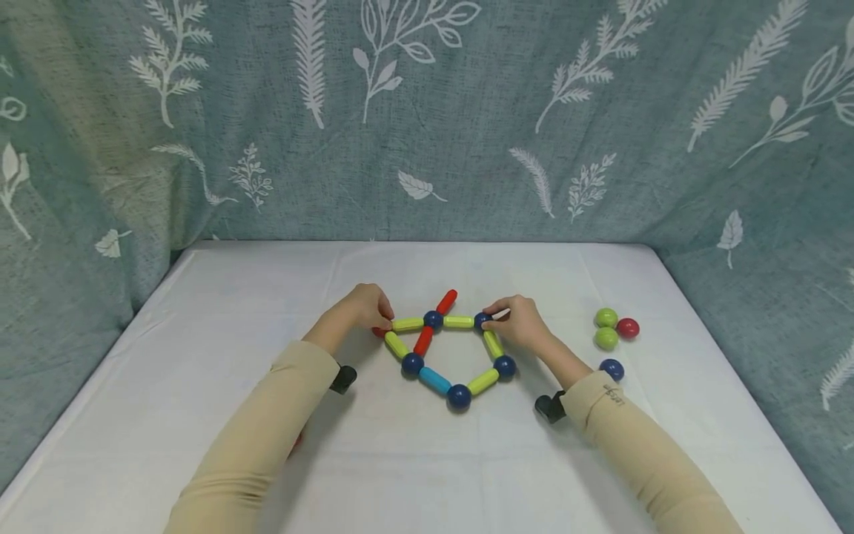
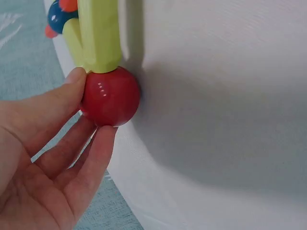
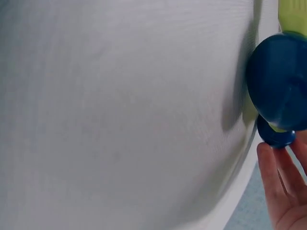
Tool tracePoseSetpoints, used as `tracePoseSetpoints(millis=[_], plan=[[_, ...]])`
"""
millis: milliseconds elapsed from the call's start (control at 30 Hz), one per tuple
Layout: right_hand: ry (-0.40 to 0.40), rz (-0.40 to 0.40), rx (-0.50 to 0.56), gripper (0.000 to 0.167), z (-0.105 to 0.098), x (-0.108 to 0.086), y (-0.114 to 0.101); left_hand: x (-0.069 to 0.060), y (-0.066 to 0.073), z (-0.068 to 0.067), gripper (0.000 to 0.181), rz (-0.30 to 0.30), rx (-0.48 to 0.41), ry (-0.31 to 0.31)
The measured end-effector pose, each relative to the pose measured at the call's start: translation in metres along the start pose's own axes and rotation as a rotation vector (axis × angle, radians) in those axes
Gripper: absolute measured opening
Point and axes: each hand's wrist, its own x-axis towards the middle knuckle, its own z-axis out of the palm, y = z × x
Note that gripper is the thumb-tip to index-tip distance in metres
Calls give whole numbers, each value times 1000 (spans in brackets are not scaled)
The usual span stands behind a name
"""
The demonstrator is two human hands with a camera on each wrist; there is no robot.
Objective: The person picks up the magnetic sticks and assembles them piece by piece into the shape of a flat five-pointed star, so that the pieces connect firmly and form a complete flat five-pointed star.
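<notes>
A flat frame of rods and balls lies on the white table (image 1: 373, 460). At its left corner my left hand (image 1: 369, 305) pinches a red ball (image 2: 111, 98) between thumb and fingers, with a yellow-green rod (image 2: 100, 38) joined to it. My right hand (image 1: 523, 322) grips a dark blue ball (image 1: 482, 321) at the far right corner. Blue balls, yellow-green rods and a light blue rod (image 1: 436, 381) make up the loop. One red rod (image 1: 423, 341) crosses it, while another red rod (image 1: 447, 301) sticks out from the far blue ball (image 1: 433, 320).
Right of the frame lie two green balls (image 1: 606, 339), a loose red ball (image 1: 628, 328) and a loose blue ball (image 1: 611, 369) near the right sleeve. Something red (image 1: 296, 443) shows partly behind the left sleeve. A patterned curtain (image 1: 427, 148) hangs behind the table's far edge.
</notes>
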Motion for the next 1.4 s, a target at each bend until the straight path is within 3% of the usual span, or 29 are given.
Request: tracePoseSetpoints(millis=[100, 267, 533, 767, 1033, 1400], plan=[[-37, -40, -21, 28, -3, -2, 3, -1, -2, 0, 15, 25, 6, 16], [-79, -114, -39, 32, -9, -14, 9, -5, -5, 2, 17, 10, -9, 39], [-132, -151, -3, 28, -16, -46, 20, -10, -9, 2, 18, 21, -62, 50], [-120, -163, 8, 16, -12, -61, 18, -13, -8, 4, 17, 29, -42, 75], [-122, -119, -42, 12, -20, -53, 13, -23, -6, 11, 13, 56, 30, 96], [-120, -81, -127, 16, -28, -23, 8, -58, 0, 31, 14, 134, 69, 90]])
